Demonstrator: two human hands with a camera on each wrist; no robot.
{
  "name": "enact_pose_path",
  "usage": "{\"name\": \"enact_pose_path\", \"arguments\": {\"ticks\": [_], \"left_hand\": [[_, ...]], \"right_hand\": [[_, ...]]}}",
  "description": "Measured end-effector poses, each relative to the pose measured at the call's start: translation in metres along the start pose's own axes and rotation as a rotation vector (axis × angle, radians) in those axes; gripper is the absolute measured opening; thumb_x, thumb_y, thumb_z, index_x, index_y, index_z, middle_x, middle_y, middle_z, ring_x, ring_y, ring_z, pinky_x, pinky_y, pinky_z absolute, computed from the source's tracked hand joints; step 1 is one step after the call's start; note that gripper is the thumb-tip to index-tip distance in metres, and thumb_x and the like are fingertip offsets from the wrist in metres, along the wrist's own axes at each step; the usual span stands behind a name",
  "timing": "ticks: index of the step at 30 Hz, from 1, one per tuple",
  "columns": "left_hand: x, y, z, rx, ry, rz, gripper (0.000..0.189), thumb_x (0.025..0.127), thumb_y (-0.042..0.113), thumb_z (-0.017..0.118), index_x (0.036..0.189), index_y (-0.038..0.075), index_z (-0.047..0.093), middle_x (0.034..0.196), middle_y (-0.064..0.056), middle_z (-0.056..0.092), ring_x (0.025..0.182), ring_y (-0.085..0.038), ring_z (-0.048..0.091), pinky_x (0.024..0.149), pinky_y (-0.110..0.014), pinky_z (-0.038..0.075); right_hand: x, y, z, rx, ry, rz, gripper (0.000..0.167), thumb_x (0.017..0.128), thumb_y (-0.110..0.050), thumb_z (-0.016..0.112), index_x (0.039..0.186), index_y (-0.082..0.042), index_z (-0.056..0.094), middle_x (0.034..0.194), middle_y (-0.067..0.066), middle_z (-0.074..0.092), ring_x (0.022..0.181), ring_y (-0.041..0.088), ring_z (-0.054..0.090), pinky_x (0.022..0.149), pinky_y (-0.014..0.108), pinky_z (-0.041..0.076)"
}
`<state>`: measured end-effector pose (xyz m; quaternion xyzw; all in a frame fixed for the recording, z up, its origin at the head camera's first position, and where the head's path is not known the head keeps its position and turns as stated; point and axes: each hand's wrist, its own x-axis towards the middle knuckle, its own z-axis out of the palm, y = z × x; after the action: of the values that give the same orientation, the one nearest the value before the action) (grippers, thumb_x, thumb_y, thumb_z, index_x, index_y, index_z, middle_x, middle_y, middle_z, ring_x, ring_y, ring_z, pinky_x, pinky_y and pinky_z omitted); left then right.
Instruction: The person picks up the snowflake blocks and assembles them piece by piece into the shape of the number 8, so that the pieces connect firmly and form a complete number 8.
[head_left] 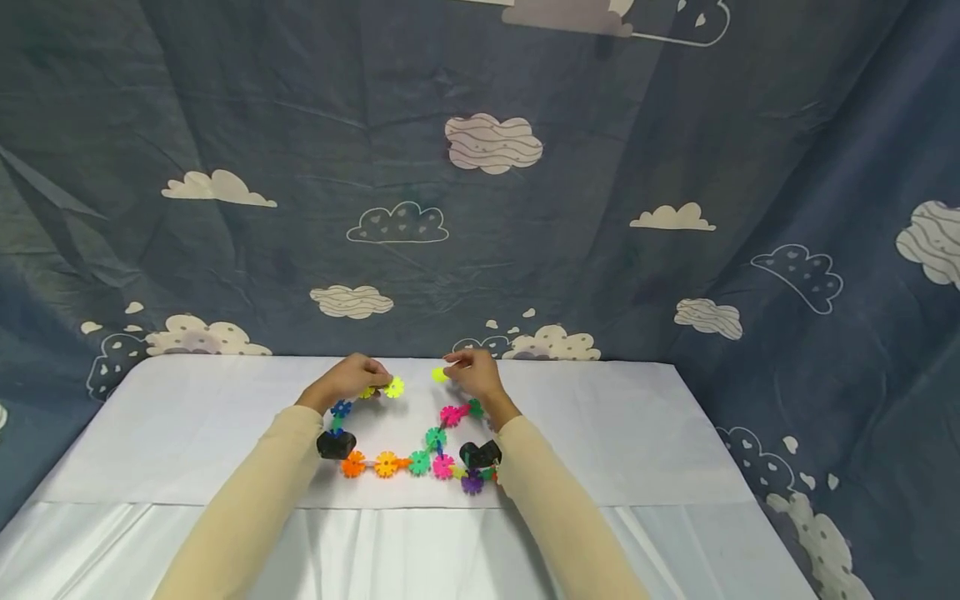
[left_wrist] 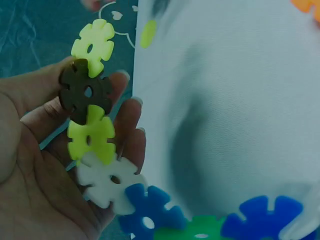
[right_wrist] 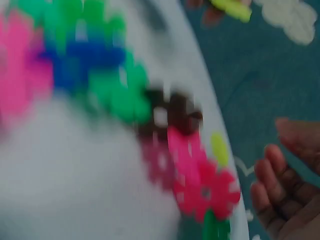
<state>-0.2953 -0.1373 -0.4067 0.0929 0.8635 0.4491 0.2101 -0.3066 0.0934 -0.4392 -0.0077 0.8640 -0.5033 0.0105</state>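
My left hand pinches a brown notched plastic disc between thumb and fingers. This snowflake-shaped disc is linked between two yellow discs, the outer one forming the free end of the chain. Below the lower yellow disc come a white disc and a blue disc. My right hand is over the back of the table, its fingers apart and holding nothing in the right wrist view. A loose yellow disc lies right by its fingertips, seen nearly edge-on as a yellow oval in that view.
Linked discs run along the table front, with orange and pink among them. A second loop with red discs curves below my right hand. A dark cloud-patterned cloth hangs behind the white tabletop.
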Motion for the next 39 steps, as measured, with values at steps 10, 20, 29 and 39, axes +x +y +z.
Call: {"name": "enact_pose_path", "arguments": {"ticks": [10, 20, 29, 39], "left_hand": [[0.001, -0.001, -0.005, -0.080, -0.052, -0.022, 0.023, 0.096, 0.017, 0.061, 0.104, -0.003, 0.067, 0.093, -0.008, 0.064, 0.076, -0.021, 0.058, 0.072, -0.035, 0.051], [0.003, -0.001, -0.004, -0.091, 0.052, 0.008, 0.021, 0.095, 0.013, 0.061, 0.100, -0.006, 0.069, 0.090, -0.011, 0.068, 0.074, -0.023, 0.063, 0.069, -0.034, 0.055], [0.001, -0.004, 0.001, -0.051, 0.112, 0.004, 0.020, 0.095, 0.012, 0.062, 0.100, -0.006, 0.070, 0.087, -0.011, 0.070, 0.066, -0.016, 0.063, 0.068, -0.035, 0.056], [0.002, -0.001, 0.005, -0.077, 0.129, -0.015, 0.021, 0.096, 0.012, 0.060, 0.100, -0.007, 0.070, 0.087, -0.012, 0.069, 0.063, -0.015, 0.062, 0.067, -0.037, 0.057]], "right_hand": [[0.022, 0.011, 0.015, -0.475, -0.205, 0.019, 0.046, 0.087, -0.017, 0.071, 0.131, -0.008, 0.058, 0.130, 0.016, 0.056, 0.121, 0.031, 0.052, 0.102, 0.044, 0.042], [0.025, 0.003, 0.020, -0.465, -0.122, 0.013, 0.020, 0.078, -0.005, 0.078, 0.093, -0.007, 0.065, 0.094, 0.008, 0.063, 0.087, 0.021, 0.057, 0.080, 0.032, 0.048], [-0.018, -0.019, 0.022, 0.030, -0.171, -0.091, 0.010, 0.079, 0.004, 0.074, 0.076, 0.002, 0.064, 0.071, 0.008, 0.067, 0.061, 0.016, 0.067, 0.061, 0.030, 0.058], [-0.050, -0.025, 0.041, -0.068, 0.036, -0.236, 0.010, 0.077, -0.002, 0.076, 0.070, -0.003, 0.069, 0.066, 0.006, 0.070, 0.054, 0.007, 0.062, 0.050, 0.020, 0.049]]}}
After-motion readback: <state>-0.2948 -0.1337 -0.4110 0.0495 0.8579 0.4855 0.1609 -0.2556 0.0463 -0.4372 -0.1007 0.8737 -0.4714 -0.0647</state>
